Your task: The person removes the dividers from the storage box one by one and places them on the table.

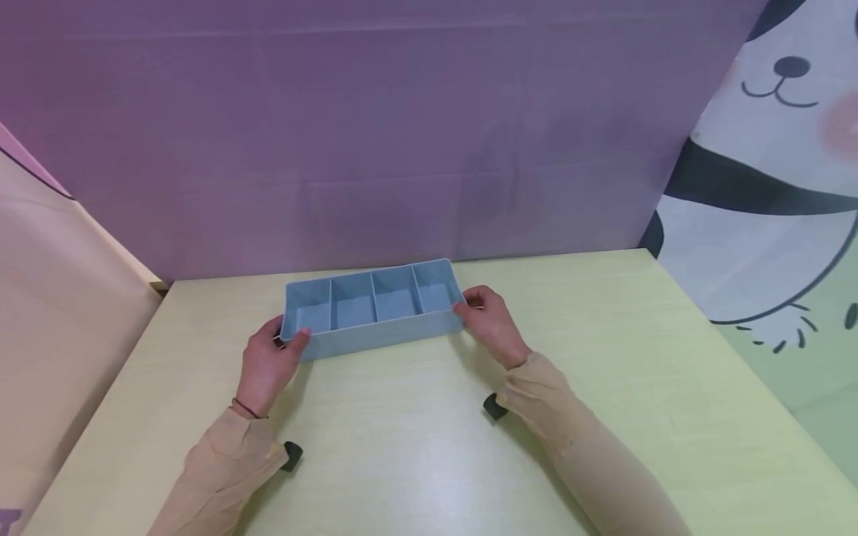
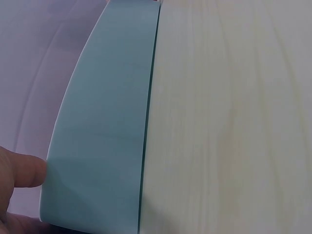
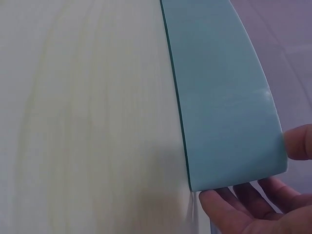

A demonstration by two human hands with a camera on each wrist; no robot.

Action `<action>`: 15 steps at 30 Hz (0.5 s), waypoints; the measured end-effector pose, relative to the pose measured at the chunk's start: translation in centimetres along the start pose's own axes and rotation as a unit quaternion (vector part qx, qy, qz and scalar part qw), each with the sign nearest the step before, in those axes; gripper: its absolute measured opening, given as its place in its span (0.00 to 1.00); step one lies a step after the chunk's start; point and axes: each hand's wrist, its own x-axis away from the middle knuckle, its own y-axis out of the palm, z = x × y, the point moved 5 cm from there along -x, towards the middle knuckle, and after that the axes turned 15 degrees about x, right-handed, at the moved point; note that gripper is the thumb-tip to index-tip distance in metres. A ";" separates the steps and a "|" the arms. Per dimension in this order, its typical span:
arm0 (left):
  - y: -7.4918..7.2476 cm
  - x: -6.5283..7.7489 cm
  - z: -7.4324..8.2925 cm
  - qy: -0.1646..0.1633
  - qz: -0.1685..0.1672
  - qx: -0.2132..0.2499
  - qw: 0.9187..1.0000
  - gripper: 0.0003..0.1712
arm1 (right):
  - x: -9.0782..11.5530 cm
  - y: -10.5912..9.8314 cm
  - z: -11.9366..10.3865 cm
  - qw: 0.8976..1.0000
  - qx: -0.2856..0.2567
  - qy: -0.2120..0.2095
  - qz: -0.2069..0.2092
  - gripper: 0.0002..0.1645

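Observation:
A light blue divided storage box [image 1: 382, 336] stands at the back of the table, slightly turned, its right end farther back. Several compartments run in a row along it, and no contents show in them. My left hand [image 1: 267, 366] grips the left end, thumb over the front corner of the rim. At the other end my right hand [image 1: 494, 324] holds on, its thumb at the rim and its fingers against the end wall. The long front wall [image 2: 102, 112] fills much of the left wrist view. Fingertips [image 3: 214, 204] show at the box's lower corner in the right wrist view.
The pale wooden table [image 1: 402, 447] extends in front of the box and to both sides. Close behind it hangs a purple cloth [image 1: 375, 149]. A panda-print sheet [image 1: 771, 253] hangs on the right. Small black pieces [image 1: 494, 406] stick out by both sleeves.

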 end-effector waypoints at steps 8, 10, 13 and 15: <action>0.4 0.0 0.1 0.000 -0.007 0.002 1.000 0.32 | 0.1 -0.4 0.3 1.000 0.000 0.003 0.003 0.21; 0.5 0.0 0.1 0.002 -0.006 0.002 1.000 0.32 | 0.1 -0.5 0.4 1.000 0.002 0.002 0.003 0.21; 0.7 0.0 0.2 0.003 -0.006 0.004 1.000 0.32 | 0.1 -0.6 0.5 1.000 0.002 0.002 0.004 0.22; 0.8 -0.1 0.2 0.004 -0.007 0.006 1.000 0.32 | 0.2 -0.7 0.5 1.000 0.002 0.003 0.003 0.22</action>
